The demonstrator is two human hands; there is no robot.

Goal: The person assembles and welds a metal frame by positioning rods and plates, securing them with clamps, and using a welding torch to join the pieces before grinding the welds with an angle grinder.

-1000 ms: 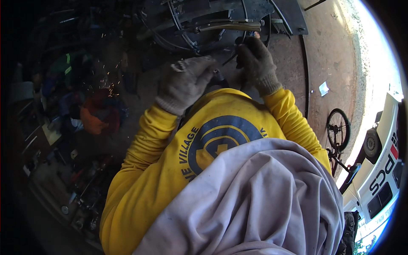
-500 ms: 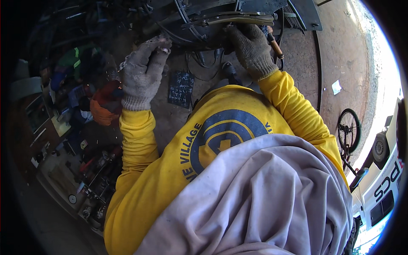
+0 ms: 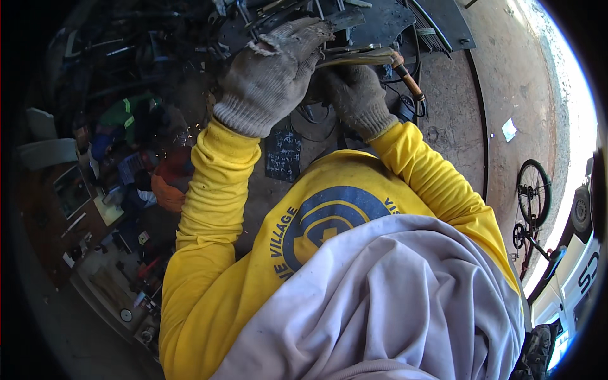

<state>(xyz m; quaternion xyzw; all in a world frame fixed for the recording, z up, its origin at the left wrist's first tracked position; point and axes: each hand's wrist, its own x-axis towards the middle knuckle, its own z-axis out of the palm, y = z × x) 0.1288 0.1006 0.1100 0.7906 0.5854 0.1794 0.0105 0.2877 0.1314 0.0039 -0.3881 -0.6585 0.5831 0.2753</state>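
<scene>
both hands gloved, raised, near each other at the top of the view. left hand [image 3: 275, 79]: fingers bent, tips at the near end of a flat grey strip [image 3: 348, 21]; whether they are closed on it or only lie against it, cannot tell. glove frayed over the knuckles. right hand [image 3: 360, 101]: just below a curved tan bar [image 3: 364, 58], fingers mostly hidden by the bar and by shadow; grip cannot be told.

position of pieces: bar runs crosswise in front of the dark metal desk [image 3: 457, 25], strip above it, farther from the body. near the bar's right end, a tool with a brown handle [image 3: 408, 77] slants downward. thin rods [image 3: 430, 31] lie bundled on the desk.

progress: both hands are up at the metal, so work is judged under way. done: strip and bar are within reach. left: not readable; no joint or finished piece can be made out among the dark parts.

surroundings: dark board with white writing [image 3: 283, 154] between the forearms; co-worker in orange [image 3: 170, 187] at left, near sparks [image 3: 183, 136]; bicycle [image 3: 533, 196] at right.
</scene>
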